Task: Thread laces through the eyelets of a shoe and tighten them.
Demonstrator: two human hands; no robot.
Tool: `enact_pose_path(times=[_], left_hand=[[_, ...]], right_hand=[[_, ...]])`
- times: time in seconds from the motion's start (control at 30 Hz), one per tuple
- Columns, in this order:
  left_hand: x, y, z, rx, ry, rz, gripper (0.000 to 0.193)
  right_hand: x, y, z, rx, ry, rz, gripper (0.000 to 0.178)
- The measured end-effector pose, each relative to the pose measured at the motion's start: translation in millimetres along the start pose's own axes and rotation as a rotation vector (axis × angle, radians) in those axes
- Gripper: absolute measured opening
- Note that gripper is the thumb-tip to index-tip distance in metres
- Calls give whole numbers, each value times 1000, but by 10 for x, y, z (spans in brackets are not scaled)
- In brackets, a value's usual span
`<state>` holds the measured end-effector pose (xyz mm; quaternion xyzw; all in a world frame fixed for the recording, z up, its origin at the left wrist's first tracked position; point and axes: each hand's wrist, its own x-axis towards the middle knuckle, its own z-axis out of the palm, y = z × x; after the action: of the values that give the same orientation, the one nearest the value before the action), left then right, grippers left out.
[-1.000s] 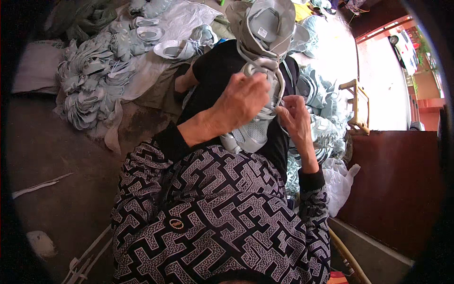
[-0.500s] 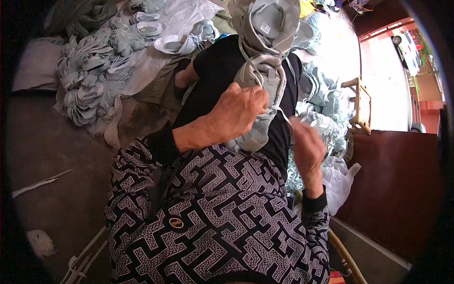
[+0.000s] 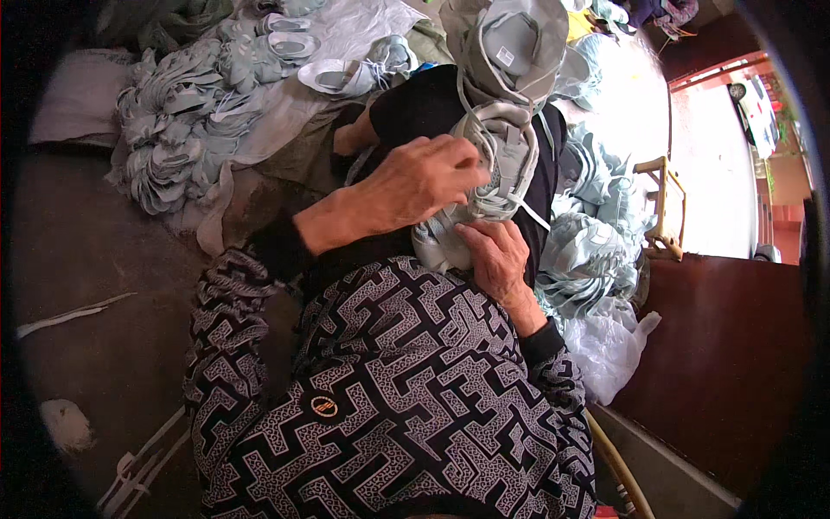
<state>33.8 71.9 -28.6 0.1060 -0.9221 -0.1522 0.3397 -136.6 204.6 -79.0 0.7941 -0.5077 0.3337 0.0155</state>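
A pale grey shoe upper [image 3: 512,147] lies along my black-trousered legs, its toe toward me. My right hand [image 3: 500,258] is closed on the edge of its toe part, thumb toward the middle. Over the left lace edge, my left hand [image 3: 432,177] is closed with fingers bent together; what they pinch is hidden. A white shoelace [image 3: 534,213] runs out loose from the right side of the upper onto my leg. Just beyond, touching it, another grey shoe upper [image 3: 510,48] stands with its opening up and a white label inside.
A heap of grey shoe uppers [image 3: 177,130] lies on cloth at the left, with a few single ones farther right. More uppers [image 3: 592,251] are piled right of my legs, beside a clear plastic bag [image 3: 609,346] and a yellow bamboo frame [image 3: 664,208].
My right hand has left the lace's end and come leftward onto the toe part. My left hand has shifted slightly left on the upper. The lace now hangs loose at the right.
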Motion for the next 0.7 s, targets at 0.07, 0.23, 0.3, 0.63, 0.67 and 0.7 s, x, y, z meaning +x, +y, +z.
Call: enact_pose_path(times=[0.07, 0.23, 0.3, 0.63, 0.67, 0.7], left_hand=[[31, -87, 72, 34, -10, 23, 20], [82, -72, 175, -208, 139, 24, 5], [-27, 44, 46, -140, -68, -7, 5], [-1031, -6, -1088, -492, -699, -752, 11], [-1104, 32, -1114, -518, -678, -819, 9], [-1121, 83, -1108, -519, -680, -817, 9]], right_hand=[[1, -1, 18, 9, 15, -2, 38], [9, -9, 37, 25, 16, 21, 35], [8, 9, 68, 39, 16, 36, 33], [-21, 16, 80, 60, -34, 49, 35], [9, 8, 79, 65, -32, 31, 34], [20, 3, 79, 68, -30, 14, 34]])
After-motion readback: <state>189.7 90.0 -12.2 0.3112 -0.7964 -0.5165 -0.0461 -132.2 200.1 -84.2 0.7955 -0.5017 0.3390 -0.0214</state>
